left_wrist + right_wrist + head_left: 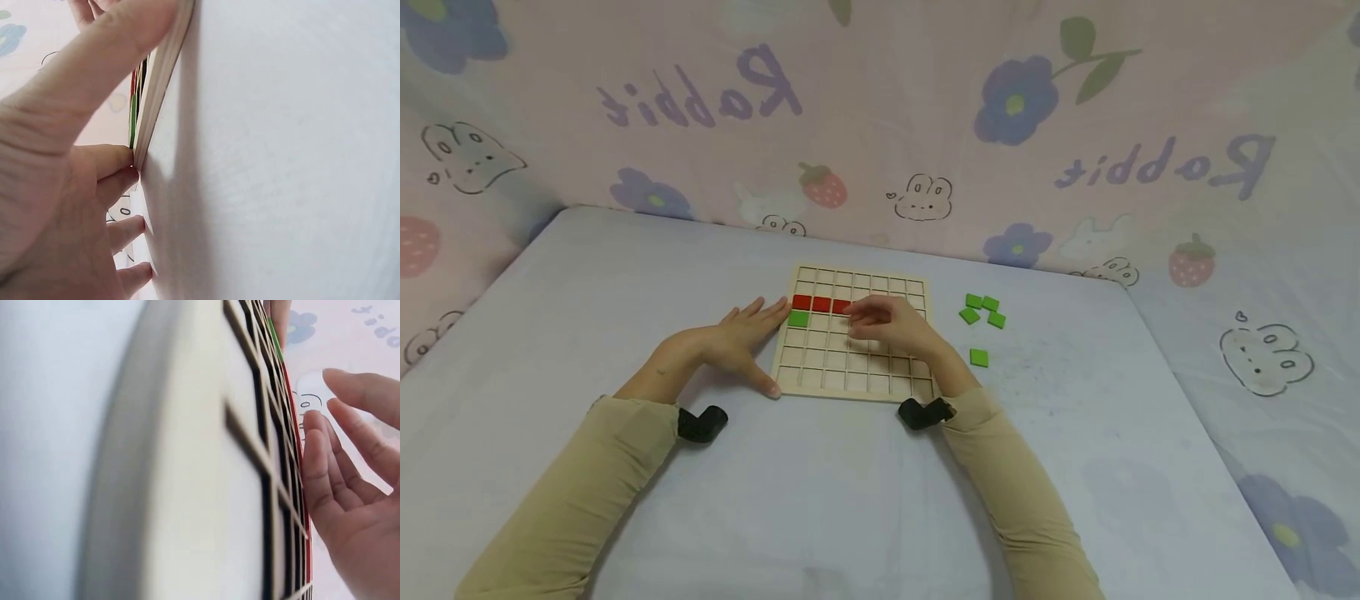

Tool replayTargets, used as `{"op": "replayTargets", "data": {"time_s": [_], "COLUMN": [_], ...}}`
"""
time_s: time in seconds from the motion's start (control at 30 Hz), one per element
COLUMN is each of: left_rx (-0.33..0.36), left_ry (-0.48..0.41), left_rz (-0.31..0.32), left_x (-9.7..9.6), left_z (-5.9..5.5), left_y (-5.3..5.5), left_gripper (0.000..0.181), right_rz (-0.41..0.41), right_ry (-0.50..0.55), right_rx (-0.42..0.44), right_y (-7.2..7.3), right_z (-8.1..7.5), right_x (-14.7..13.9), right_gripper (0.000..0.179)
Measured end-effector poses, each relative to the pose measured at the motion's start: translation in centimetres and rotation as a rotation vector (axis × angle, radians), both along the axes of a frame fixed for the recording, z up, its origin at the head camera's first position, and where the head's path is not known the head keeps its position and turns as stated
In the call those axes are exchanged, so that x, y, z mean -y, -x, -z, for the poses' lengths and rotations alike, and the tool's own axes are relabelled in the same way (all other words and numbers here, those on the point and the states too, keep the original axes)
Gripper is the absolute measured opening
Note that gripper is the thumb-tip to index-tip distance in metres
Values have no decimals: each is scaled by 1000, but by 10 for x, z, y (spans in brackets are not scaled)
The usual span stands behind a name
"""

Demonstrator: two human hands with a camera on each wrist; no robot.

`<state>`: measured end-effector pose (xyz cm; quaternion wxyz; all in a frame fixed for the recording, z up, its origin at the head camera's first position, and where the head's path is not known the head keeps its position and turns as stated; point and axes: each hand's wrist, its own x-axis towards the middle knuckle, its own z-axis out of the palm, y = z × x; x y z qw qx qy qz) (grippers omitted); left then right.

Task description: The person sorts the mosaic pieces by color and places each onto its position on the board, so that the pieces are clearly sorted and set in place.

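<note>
A wooden grid board [801, 379] lies on the white-covered table. Red square tiles [822, 305] sit side by side in one of its rows, and part of that row is hidden behind my right hand. Below the leftmost red tile is a green tile [797, 318] in its own cell. My left hand [733, 340] spreads along the board's left edge, its thumb at the near corner and its fingertips touching the side. Over the board hovers my right hand [891, 323], fingers loosely bent near the red row. In the right wrist view its thumb and fingertips are apart with nothing between them.
Several loose green tiles [973, 301] lie in a group to the right of the board, with a single green tile [979, 357] nearer to me. Behind the table hangs a printed curtain [880, 108]. A black wrist-worn piece [702, 425] sticks out from each sleeve.
</note>
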<state>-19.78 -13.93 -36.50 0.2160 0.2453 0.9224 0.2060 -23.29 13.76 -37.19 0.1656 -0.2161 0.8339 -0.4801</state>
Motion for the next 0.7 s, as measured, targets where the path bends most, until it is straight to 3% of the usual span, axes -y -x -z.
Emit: {"op": "replayTargets", "data": {"time_s": [0.7], "left_rx": [5], "left_ry": [-17], "left_rz": [4], "left_x": [0], "left_z": [-2], "left_y": [0], "left_gripper": [129], "right_rz": [48], "right_ry": [-25], "right_rx": [-17], "right_y": [-3], "right_z": [0], "right_x": [-37], "right_gripper": [39]}}
